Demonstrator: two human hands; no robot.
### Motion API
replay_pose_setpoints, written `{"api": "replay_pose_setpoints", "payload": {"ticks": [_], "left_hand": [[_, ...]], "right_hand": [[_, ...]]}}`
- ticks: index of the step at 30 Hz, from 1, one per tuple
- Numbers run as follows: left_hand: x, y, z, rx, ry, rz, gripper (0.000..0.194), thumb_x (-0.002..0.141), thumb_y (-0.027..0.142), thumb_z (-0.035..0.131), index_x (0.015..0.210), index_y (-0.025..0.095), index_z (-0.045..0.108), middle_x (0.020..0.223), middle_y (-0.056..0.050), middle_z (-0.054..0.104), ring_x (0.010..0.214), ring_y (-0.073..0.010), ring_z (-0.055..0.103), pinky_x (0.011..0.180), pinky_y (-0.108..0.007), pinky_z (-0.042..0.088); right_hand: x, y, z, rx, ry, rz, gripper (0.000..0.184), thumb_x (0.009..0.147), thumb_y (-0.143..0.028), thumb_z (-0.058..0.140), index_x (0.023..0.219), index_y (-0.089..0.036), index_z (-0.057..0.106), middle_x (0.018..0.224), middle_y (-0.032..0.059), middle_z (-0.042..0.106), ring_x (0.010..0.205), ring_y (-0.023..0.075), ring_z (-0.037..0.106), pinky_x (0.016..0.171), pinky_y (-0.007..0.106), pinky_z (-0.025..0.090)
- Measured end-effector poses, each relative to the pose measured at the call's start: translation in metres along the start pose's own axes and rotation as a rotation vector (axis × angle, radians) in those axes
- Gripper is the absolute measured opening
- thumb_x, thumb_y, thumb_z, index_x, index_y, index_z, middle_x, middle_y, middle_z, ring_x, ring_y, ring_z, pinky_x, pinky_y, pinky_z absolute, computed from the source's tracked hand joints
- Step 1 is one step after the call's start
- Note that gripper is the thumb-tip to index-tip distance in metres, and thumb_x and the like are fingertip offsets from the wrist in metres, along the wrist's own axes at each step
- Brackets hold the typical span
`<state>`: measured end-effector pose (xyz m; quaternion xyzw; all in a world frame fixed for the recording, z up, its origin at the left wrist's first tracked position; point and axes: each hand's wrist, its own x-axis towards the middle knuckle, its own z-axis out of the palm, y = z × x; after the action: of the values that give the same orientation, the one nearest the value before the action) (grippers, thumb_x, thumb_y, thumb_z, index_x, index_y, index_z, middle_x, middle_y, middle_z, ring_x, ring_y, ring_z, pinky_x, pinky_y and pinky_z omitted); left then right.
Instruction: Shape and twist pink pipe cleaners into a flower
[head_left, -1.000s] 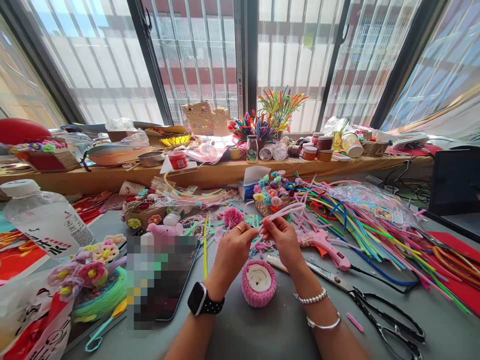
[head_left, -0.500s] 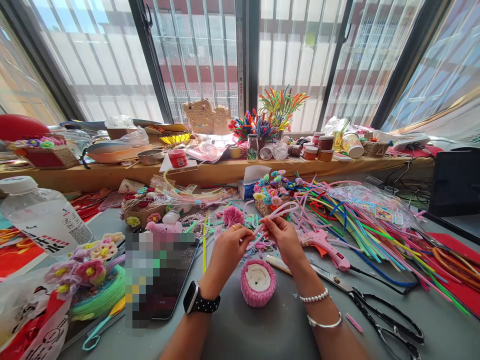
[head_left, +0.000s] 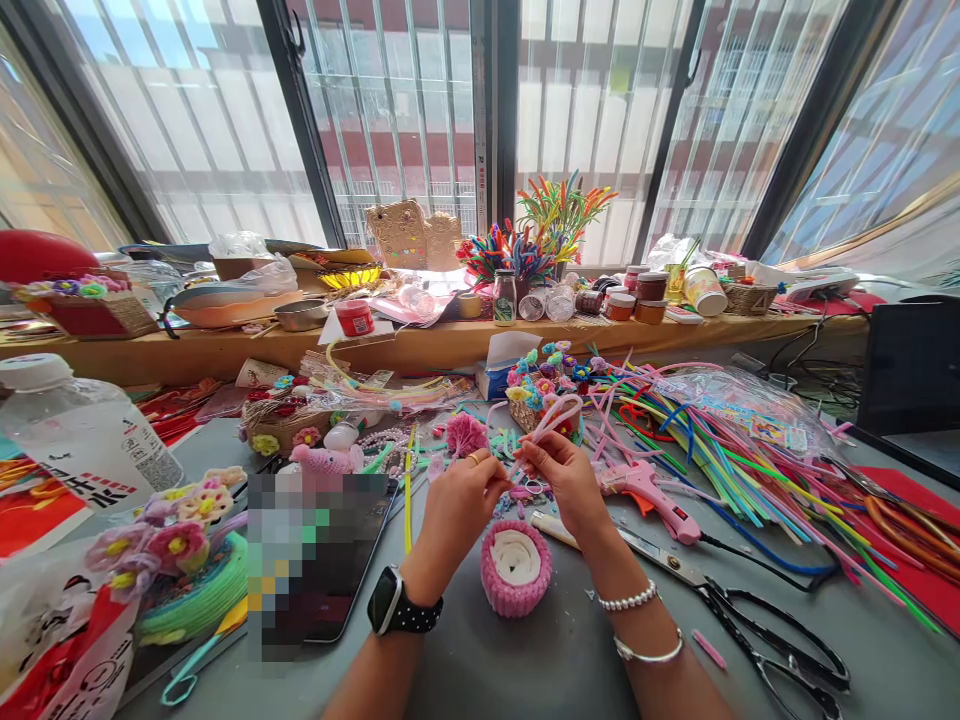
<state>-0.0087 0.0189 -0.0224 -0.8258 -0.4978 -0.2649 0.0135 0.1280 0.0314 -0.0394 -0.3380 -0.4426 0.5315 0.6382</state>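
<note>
Above the middle of the table, my right hand [head_left: 564, 482] is closed in a pinch on a pale pink pipe cleaner [head_left: 561, 408], whose bent loop stands up beyond the fingers. My left hand [head_left: 466, 492], its fingertips pinched too, grips the same pipe cleaner close by on the left. Where the fingers meet, the detail is too small to make out. Just below both hands sits a round pink fuzzy pot [head_left: 517, 598] with a white coiled filling [head_left: 514, 557]. A fluffy pink flower [head_left: 466, 434] lies beyond my left hand.
On the right are a pink glue gun [head_left: 660, 500], large scissors [head_left: 720, 590] and a heap of coloured pipe cleaners [head_left: 705, 460]. To the left lie a phone [head_left: 352, 570], pipe-cleaner flowers [head_left: 180, 540] and a bottle [head_left: 90, 430]. A cluttered sill [head_left: 420, 345] runs behind.
The pink loop has swung a little to the left and sits lower. My left hand has shifted slightly, and its wrist has turned so the watch face shows more.
</note>
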Motion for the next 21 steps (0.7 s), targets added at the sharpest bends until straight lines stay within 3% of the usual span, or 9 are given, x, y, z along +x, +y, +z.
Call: {"api": "replay_pose_setpoints", "payload": {"ticks": [4, 11, 15, 21], "left_hand": [[0.0011, 0.0011, -0.0015, -0.136, -0.03, -0.024, 0.006, 0.072, 0.02, 0.055, 0.067, 0.019, 0.058, 0.07, -0.001, 0.063, 0.062, -0.0147, 0.057, 0.054, -0.023, 0.038], [0.0014, -0.0021, 0.002, -0.718, -0.113, -0.18, 0.016, 0.075, 0.027, 0.05, 0.081, 0.016, 0.06, 0.069, -0.002, 0.066, 0.058, -0.0134, 0.061, 0.052, -0.021, 0.044], [0.0012, -0.0011, 0.0024, -0.741, -0.055, -0.168, 0.018, 0.073, 0.029, 0.052, 0.084, 0.017, 0.061, 0.07, -0.002, 0.066, 0.061, -0.0139, 0.061, 0.056, -0.022, 0.046], [0.0027, 0.0023, -0.0016, -0.568, 0.087, -0.141, 0.014, 0.073, 0.023, 0.054, 0.075, 0.018, 0.067, 0.066, -0.002, 0.066, 0.059, -0.0128, 0.058, 0.055, -0.022, 0.044]], "right_hand": [[0.0012, 0.0018, -0.0005, 0.014, 0.054, -0.013, 0.014, 0.061, -0.03, 0.067, 0.068, -0.017, 0.063, 0.058, -0.0014, 0.062, 0.05, 0.0087, 0.049, 0.05, 0.022, 0.039], [0.002, -0.0036, -0.0028, 0.116, 0.123, 0.045, 0.018, 0.058, -0.032, 0.069, 0.067, -0.018, 0.064, 0.063, -0.0008, 0.063, 0.052, 0.0084, 0.052, 0.054, 0.022, 0.043], [0.001, -0.004, -0.0016, 0.062, 0.092, 0.025, 0.018, 0.06, -0.033, 0.067, 0.067, -0.017, 0.064, 0.063, -0.0001, 0.063, 0.053, 0.0093, 0.053, 0.054, 0.023, 0.044], [0.0004, -0.0016, -0.0024, -0.018, 0.107, 0.006, 0.02, 0.06, -0.035, 0.066, 0.066, -0.016, 0.065, 0.058, -0.0014, 0.058, 0.052, 0.0097, 0.051, 0.052, 0.023, 0.043]]}}
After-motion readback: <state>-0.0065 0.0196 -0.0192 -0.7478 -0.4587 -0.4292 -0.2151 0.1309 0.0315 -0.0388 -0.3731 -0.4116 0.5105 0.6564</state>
